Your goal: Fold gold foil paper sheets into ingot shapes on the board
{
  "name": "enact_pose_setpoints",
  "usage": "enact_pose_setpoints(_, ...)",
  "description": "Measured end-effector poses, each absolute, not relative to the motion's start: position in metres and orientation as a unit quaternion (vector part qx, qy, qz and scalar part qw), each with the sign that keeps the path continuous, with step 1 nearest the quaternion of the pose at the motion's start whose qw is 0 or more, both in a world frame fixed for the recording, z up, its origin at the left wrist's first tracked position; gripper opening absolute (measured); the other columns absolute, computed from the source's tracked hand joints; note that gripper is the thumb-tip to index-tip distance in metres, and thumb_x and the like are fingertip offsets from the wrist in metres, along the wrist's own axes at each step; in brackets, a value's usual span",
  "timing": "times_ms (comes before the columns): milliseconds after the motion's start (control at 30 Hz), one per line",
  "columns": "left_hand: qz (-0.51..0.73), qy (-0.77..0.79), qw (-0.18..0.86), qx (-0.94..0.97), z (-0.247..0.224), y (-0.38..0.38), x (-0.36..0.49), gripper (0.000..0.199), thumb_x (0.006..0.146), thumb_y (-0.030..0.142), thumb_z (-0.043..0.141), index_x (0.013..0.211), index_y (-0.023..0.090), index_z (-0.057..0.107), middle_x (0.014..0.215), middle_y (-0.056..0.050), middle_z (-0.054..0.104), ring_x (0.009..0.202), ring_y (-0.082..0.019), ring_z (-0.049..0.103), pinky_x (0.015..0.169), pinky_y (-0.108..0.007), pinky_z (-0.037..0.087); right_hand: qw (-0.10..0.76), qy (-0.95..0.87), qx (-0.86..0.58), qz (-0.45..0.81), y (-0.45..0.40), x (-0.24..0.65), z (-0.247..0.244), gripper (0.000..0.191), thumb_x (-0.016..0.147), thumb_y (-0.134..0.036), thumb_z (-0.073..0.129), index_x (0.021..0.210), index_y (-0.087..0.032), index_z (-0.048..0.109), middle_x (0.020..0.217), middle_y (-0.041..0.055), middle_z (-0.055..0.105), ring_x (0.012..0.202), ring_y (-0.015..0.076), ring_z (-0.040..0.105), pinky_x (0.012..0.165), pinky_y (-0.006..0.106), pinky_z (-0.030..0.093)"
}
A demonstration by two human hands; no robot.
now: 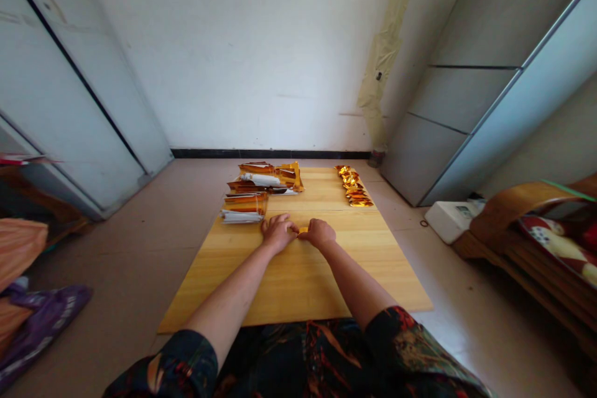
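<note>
Head view: gold foil is pinched between the left hand and right hand on a board; foil stacks lie at 11 o'clock, folded pieces at 1 o'clock.

Small folded gold foil piece near the middle of a pale wooden board; plump gold foil folds heaped in a narrow row toward the far right; flat gold-and-white paper stacks piled at far left.

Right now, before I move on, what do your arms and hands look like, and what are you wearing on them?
Both forearms are bare below the loose sleeves of a dark patterned top printed in red, orange and green: the left sleeve and the right sleeve. The left hand and right hand are bare too, with no gloves or cables. No watch or bracelet shows.
</note>
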State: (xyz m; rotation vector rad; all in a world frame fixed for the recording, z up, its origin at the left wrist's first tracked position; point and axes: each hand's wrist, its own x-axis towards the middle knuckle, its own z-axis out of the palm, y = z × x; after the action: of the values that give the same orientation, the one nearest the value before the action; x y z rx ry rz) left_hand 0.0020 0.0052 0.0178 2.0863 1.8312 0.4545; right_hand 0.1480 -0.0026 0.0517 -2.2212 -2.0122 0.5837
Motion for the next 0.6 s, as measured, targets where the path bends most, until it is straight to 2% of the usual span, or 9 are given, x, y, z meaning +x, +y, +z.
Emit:
enact_pose_setpoints(200, 0.164, 0.643, 0.172, 0.728, 0.021, 0.004, 0.003, 0.010, 0.071, 0.034, 0.065, 0.079, 0.035, 0.071, 0.133, 0.004, 0.051, 0.123, -0.025, 0.040, 0.103, -0.049, 0.019, 0.032, -0.661, -0.724, 0.196, -0.001, 0.149, 0.055, 0.042, 0.066, -0.044, 0.069, 0.099, -0.018, 0.065, 0.107, 0.0122, 0.066, 0.099, 0.0237, 0.062, 0.074, 0.027, 0.047)
enact_pose_setpoints(367, 0.162, 0.645, 0.176, 0.726, 0.025, 0.003, 0.003, 0.010, 0.071, 0.032, 0.065, 0.078, 0.034, 0.071, 0.133, 0.004, 0.051, 0.124, -0.026, 0.039, 0.103, -0.051, 0.017, 0.033, -0.671, -0.711, 0.207, 0.002, 0.154, 0.056, 0.024, 0.065, -0.026, 0.068, 0.088, -0.019, 0.067, 0.095, 0.0084, 0.069, 0.089, 0.0195, 0.065, 0.069, 0.023, 0.047)
enact_pose_setpoints(600, 0.165, 0.641, 0.187, 0.726, 0.024, 0.002, 0.001, 0.010, 0.070, 0.031, 0.064, 0.077, 0.033, 0.071, 0.133, 0.004, 0.050, 0.125, -0.027, 0.038, 0.104, -0.051, 0.017, 0.050, -0.662, -0.710, 0.234, 0.006, 0.161, 0.051, 0.018, 0.061, -0.014, 0.066, 0.079, -0.018, 0.068, 0.081, 0.0052, 0.071, 0.075, 0.0163, 0.065, 0.060, 0.019, 0.044)
